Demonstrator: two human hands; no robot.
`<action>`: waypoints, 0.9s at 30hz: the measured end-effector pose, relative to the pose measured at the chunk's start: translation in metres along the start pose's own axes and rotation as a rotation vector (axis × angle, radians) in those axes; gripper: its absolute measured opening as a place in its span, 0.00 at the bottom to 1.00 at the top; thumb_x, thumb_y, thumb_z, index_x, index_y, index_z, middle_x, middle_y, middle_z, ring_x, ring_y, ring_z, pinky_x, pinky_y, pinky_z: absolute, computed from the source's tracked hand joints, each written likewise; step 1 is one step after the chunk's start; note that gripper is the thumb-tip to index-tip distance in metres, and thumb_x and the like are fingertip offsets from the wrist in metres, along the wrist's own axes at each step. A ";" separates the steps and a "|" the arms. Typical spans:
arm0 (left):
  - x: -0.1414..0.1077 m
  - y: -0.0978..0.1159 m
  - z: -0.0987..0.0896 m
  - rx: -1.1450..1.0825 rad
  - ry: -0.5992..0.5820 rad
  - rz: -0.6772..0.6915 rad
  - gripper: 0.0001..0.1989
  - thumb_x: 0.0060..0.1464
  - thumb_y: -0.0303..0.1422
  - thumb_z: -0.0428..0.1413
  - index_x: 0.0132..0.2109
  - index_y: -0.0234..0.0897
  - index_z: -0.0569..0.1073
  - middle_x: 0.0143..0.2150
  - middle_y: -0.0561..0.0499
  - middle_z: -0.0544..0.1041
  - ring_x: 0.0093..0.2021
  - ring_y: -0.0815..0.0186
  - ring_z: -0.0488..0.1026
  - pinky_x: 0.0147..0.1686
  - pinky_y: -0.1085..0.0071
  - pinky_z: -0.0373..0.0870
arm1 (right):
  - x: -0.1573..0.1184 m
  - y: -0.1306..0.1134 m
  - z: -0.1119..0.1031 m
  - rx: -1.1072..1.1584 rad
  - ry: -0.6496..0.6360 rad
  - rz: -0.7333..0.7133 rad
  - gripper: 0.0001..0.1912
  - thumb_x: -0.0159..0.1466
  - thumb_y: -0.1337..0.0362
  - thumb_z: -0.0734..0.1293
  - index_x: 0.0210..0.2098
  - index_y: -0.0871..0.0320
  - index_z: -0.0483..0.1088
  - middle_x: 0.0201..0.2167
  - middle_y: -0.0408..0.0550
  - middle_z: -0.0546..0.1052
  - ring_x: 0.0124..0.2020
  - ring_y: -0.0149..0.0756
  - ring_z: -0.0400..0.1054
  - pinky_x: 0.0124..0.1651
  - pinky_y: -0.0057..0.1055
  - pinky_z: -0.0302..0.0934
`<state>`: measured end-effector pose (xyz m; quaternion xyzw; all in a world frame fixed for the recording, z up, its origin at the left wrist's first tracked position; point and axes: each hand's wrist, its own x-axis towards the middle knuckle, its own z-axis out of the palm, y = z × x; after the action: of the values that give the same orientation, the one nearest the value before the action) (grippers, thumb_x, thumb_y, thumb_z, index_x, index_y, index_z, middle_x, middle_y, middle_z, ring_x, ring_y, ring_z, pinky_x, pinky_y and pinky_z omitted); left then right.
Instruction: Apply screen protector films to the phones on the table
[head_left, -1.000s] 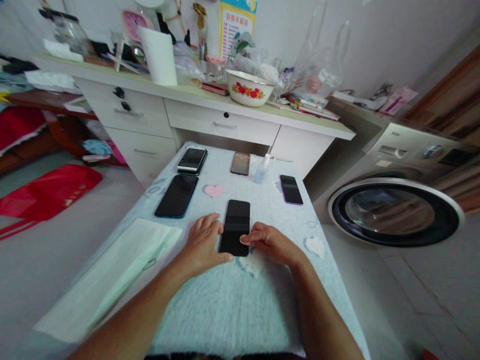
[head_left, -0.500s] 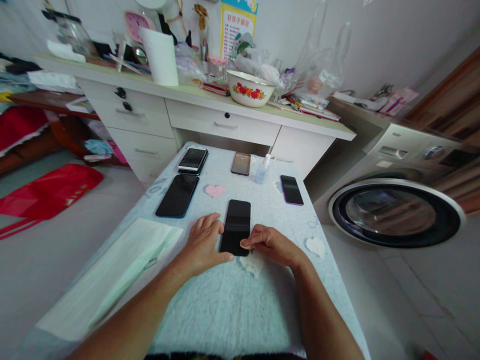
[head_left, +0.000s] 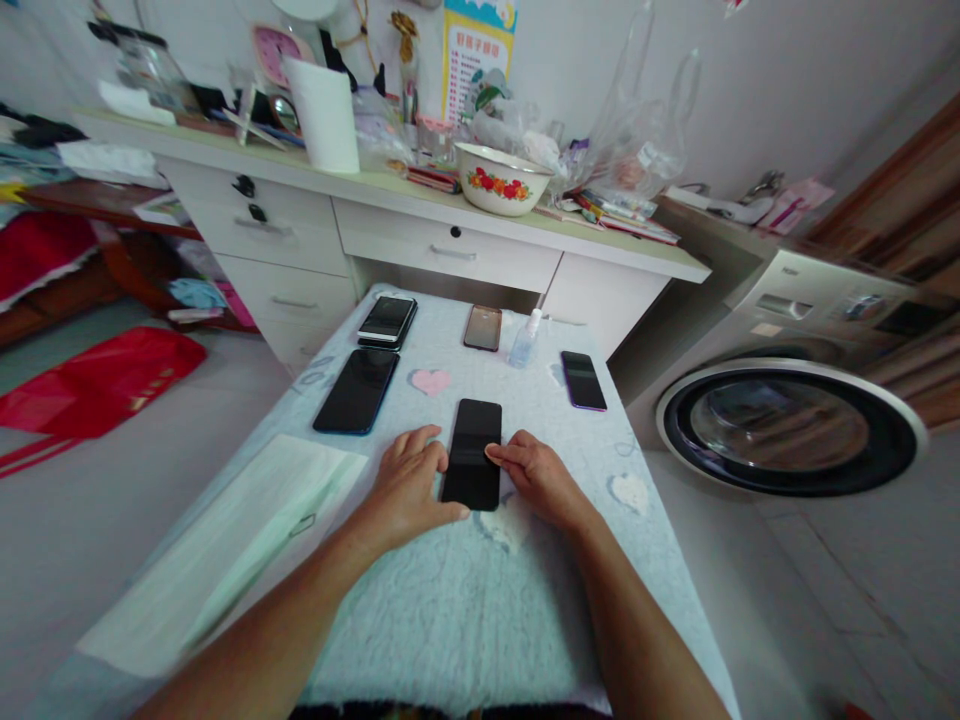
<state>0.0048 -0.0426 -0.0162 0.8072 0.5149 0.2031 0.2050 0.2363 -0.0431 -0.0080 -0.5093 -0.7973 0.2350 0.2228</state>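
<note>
A black smartphone (head_left: 471, 455) lies flat on the cloth-covered table, its dark screen facing up. My left hand (head_left: 409, 485) braces it, with curled fingers along the left edge and the thumb across the lower left corner. From the right, my right hand (head_left: 541, 475) reaches over the phone's edge, fingers bent together and the thumb tip on the screen around mid-height. Whether anything small sits within those closed fingers is hidden.
Around it are a blue-edged phone (head_left: 357, 391), stacked phones (head_left: 387, 318), a phone case (head_left: 482, 328), a spray bottle (head_left: 526, 340) and a purple-edged phone (head_left: 583, 381). A pale packet (head_left: 225, 550) lies left. Behind stands a cluttered desk (head_left: 420, 195); a washing machine (head_left: 787, 330) is right.
My right hand has slid up along the phone, its thumb going from near the bottom of the screen to about the middle. My left hand keeps its place.
</note>
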 end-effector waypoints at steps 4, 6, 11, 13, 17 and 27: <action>0.001 0.005 -0.005 0.004 -0.028 -0.026 0.23 0.34 0.41 0.66 0.34 0.40 0.63 0.59 0.41 0.64 0.60 0.46 0.59 0.55 0.50 0.60 | -0.003 -0.009 -0.011 0.036 -0.105 -0.048 0.14 0.70 0.63 0.60 0.44 0.55 0.78 0.33 0.47 0.70 0.33 0.33 0.67 0.38 0.28 0.58; 0.002 0.008 -0.007 0.004 -0.036 -0.035 0.23 0.34 0.41 0.66 0.34 0.40 0.63 0.59 0.41 0.64 0.60 0.46 0.59 0.55 0.51 0.60 | -0.004 -0.013 -0.017 0.076 -0.168 -0.071 0.15 0.70 0.63 0.60 0.44 0.54 0.78 0.33 0.47 0.70 0.33 0.32 0.67 0.38 0.28 0.59; 0.002 0.009 -0.007 0.017 -0.044 -0.053 0.23 0.34 0.40 0.66 0.34 0.40 0.63 0.59 0.42 0.64 0.60 0.46 0.60 0.55 0.51 0.61 | -0.008 -0.016 -0.023 0.254 -0.301 -0.100 0.12 0.68 0.61 0.63 0.41 0.54 0.80 0.33 0.46 0.72 0.34 0.31 0.68 0.40 0.28 0.61; 0.002 0.008 -0.006 0.021 -0.038 -0.045 0.23 0.34 0.41 0.66 0.34 0.40 0.63 0.60 0.42 0.64 0.60 0.46 0.59 0.55 0.51 0.61 | -0.009 -0.014 -0.024 0.324 -0.337 -0.111 0.12 0.68 0.61 0.64 0.41 0.54 0.80 0.33 0.45 0.73 0.35 0.32 0.69 0.41 0.29 0.62; 0.002 0.004 -0.004 0.025 -0.034 -0.036 0.24 0.34 0.42 0.66 0.35 0.40 0.63 0.60 0.42 0.64 0.59 0.46 0.60 0.55 0.51 0.61 | -0.012 -0.008 -0.024 0.399 -0.374 -0.119 0.11 0.67 0.59 0.65 0.41 0.52 0.80 0.34 0.45 0.74 0.35 0.32 0.69 0.42 0.30 0.63; 0.003 0.001 0.000 0.023 -0.033 -0.039 0.24 0.36 0.43 0.66 0.36 0.39 0.64 0.60 0.41 0.64 0.60 0.47 0.59 0.56 0.53 0.60 | -0.010 -0.005 -0.023 0.308 -0.223 -0.076 0.10 0.66 0.63 0.66 0.40 0.50 0.80 0.33 0.44 0.74 0.35 0.31 0.71 0.42 0.29 0.64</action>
<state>0.0067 -0.0407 -0.0151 0.8026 0.5294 0.1796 0.2081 0.2507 -0.0506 0.0119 -0.4095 -0.7903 0.4007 0.2172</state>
